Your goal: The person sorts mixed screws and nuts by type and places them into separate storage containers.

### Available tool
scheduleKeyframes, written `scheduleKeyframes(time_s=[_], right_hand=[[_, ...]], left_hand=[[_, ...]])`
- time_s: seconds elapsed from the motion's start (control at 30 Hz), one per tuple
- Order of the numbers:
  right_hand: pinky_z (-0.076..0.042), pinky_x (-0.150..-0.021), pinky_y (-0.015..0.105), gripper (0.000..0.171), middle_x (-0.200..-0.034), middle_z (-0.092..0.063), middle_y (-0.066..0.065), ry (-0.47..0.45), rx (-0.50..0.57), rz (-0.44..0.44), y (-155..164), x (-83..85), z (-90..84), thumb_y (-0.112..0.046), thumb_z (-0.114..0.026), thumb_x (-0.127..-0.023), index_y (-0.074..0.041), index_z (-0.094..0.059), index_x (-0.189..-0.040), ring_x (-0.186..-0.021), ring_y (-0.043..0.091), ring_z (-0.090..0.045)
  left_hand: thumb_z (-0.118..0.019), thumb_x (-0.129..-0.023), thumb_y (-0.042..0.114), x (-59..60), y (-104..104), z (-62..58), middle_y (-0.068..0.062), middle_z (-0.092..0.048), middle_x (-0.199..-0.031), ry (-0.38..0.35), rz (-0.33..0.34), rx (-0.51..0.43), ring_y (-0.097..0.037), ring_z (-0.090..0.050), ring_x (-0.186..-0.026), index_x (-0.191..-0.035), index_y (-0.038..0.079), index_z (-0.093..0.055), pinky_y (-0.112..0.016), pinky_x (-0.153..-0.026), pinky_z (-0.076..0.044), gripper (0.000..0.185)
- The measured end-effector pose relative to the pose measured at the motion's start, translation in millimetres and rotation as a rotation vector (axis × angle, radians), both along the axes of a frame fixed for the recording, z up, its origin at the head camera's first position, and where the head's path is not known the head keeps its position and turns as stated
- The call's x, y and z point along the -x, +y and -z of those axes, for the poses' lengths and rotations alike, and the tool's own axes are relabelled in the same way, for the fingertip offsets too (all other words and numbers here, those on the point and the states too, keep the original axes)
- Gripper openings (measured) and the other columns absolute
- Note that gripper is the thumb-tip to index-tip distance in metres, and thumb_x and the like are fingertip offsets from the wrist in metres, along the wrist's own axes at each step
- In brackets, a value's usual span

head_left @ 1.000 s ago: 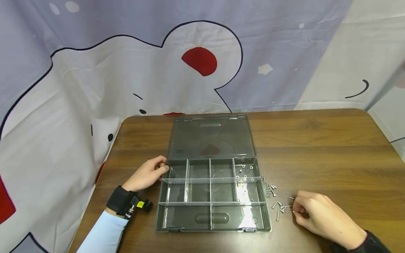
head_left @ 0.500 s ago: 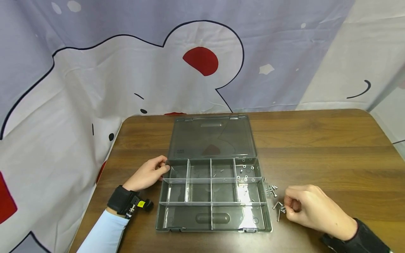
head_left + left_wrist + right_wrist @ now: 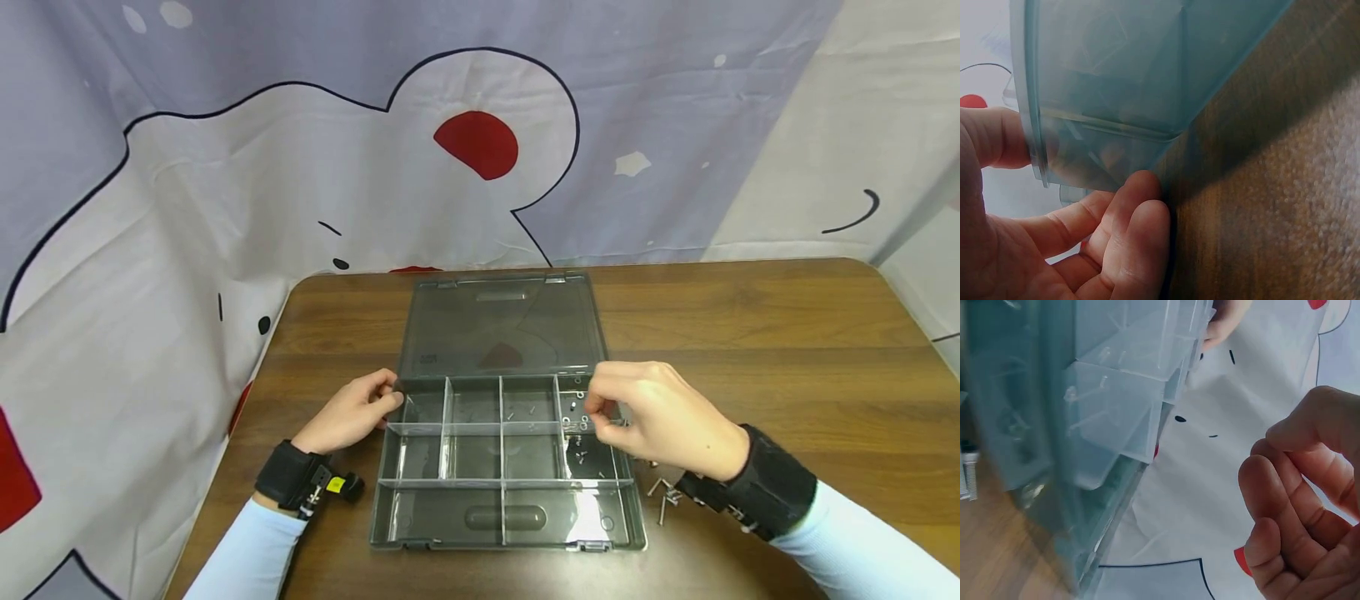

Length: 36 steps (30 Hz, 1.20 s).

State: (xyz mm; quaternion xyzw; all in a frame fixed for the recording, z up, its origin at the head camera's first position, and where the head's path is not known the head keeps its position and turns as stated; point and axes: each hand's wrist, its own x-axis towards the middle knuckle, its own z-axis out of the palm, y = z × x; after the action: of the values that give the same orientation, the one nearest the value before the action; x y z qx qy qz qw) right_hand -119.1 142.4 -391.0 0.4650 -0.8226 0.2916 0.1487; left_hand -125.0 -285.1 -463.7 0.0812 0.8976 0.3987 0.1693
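Hovering with fingertips pinched together, contents too small to tell, right hand [image 3: 660, 417] over the far right compartment of the organizer box [image 3: 502, 517]. Curled around its far left corner, left hand [image 3: 348, 412]. Scattered on the counter [image 3: 787, 350] beside, loose screws [image 3: 663, 496].

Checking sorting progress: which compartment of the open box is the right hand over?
The back-right compartment, the one holding small washers. The right hand hovers over it with fingertips pinched; whether it holds anything cannot be told. The neighbouring compartments lie clear of it.
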Motion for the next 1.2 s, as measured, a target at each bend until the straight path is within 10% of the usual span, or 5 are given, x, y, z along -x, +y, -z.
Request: scheduleKeyframes(time_s=[0.8, 0.9, 1.0, 1.2], right_hand=[[-0.053, -0.065, 0.024, 0.018, -0.086, -0.065, -0.006, 0.031, -0.072, -0.035, -44, 32.3, -17.1, -0.006, -0.081, -0.080, -0.016, -0.071, -0.090, -0.073, 0.005, -0.059], [-0.054, -0.100, 0.039, 0.058, -0.135, -0.064, 0.007, 0.008, -0.208, -0.037, -40, 28.4, -15.7, -0.040, -0.083, -0.085, -0.012, -0.065, -0.133, -0.121, 0.021, -0.065], [-0.028, -0.125, 0.055, 0.108, -0.172, -0.022, 0.013, -0.006, -0.354, -0.028, -37, 22.6, -15.9, -0.073, -0.071, -0.083, -0.016, -0.029, -0.164, -0.160, 0.033, -0.023], [-0.015, -0.130, 0.055, 0.115, -0.175, -0.004, 0.009, 0.000, -0.421, -0.014, -33, 16.8, -16.7, -0.080, -0.062, -0.084, -0.019, -0.012, -0.167, -0.163, 0.028, -0.005]], left_hand=[[-0.056, -0.104, 0.020, 1.3, 0, 0.9, -0.004, -0.052, -0.091, 0.000, 0.004, -0.010, -0.017, -0.063, -0.074, -0.120, 0.003, -0.058, -0.030, -0.073, -0.059, 0.024], [-0.056, -0.104, 0.021, 1.2, 0, 1.1, -0.004, -0.052, -0.092, 0.000, 0.004, -0.010, -0.016, -0.063, -0.074, -0.120, 0.003, -0.058, -0.031, -0.073, -0.058, 0.024], [-0.056, -0.104, 0.021, 0.7, -1, 1.0, -0.005, -0.053, -0.092, -0.002, 0.003, -0.004, -0.016, -0.064, -0.074, -0.122, 0.003, -0.058, -0.032, -0.073, -0.058, 0.026], [-0.055, -0.105, 0.022, 0.2, -2, 0.6, -0.005, -0.054, -0.093, -0.004, 0.006, 0.006, -0.016, -0.065, -0.075, -0.126, 0.002, -0.057, -0.033, -0.073, -0.057, 0.029]])
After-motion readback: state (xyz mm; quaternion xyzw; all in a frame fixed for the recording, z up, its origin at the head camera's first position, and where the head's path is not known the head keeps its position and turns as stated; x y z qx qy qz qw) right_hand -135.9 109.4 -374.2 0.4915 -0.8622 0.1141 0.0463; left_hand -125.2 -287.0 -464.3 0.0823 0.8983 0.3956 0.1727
